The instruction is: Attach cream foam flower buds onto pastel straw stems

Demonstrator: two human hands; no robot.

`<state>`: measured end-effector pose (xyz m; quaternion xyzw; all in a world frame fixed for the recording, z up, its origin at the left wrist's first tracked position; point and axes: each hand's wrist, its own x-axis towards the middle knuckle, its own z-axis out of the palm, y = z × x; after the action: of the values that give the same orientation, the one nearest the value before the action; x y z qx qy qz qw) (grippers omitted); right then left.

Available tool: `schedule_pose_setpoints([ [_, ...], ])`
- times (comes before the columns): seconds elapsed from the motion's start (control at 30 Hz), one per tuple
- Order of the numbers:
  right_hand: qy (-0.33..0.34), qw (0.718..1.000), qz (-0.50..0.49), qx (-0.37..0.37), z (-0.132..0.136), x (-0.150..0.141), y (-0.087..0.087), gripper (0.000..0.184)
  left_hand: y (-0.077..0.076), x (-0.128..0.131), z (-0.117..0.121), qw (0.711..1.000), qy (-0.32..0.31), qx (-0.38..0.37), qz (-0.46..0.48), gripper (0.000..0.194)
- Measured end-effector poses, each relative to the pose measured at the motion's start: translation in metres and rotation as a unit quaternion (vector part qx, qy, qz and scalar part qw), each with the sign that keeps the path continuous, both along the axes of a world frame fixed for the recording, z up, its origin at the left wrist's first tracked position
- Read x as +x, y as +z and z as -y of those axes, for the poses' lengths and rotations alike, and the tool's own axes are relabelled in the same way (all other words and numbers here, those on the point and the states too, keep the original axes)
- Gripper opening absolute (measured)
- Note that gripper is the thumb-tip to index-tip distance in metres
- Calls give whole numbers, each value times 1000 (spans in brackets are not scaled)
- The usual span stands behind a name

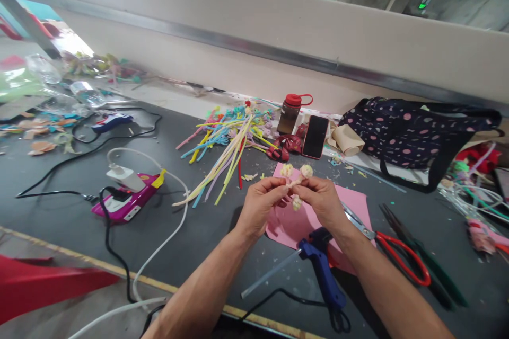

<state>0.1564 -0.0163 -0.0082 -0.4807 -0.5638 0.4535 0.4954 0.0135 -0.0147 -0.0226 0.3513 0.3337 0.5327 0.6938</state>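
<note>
Between my fingertips is a small pipe cleaner flower sprig [295,183] with pale yellow and pink fuzzy heads. My left hand [262,202] pinches it from the left, and my right hand [321,200] grips it from the other side, both closed. My fingers hide part of its stem. Below the hands lies a pink sheet [353,202]. A blue glue gun [324,275] with a clear glue stick rests between my forearms. Scissors [401,254] with red handles lie partly behind my right forearm, beside dark green-handled pliers [429,265].
Bundled coloured pipe cleaners [226,153] spread beyond my left hand. Behind the sheet stand a red-lidded bottle [289,115] and a phone [315,137]; a patterned bag [405,135] is at right. A magenta power strip [131,198] and trailing cables occupy the left.
</note>
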Motion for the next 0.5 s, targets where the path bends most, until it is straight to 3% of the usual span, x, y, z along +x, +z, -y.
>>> schedule_pose_setpoints([
  [0.5, 10, 999, 37, 16, -1, 2, 3, 11, 0, 0, -2, 999, -34, -13, 19, 18],
])
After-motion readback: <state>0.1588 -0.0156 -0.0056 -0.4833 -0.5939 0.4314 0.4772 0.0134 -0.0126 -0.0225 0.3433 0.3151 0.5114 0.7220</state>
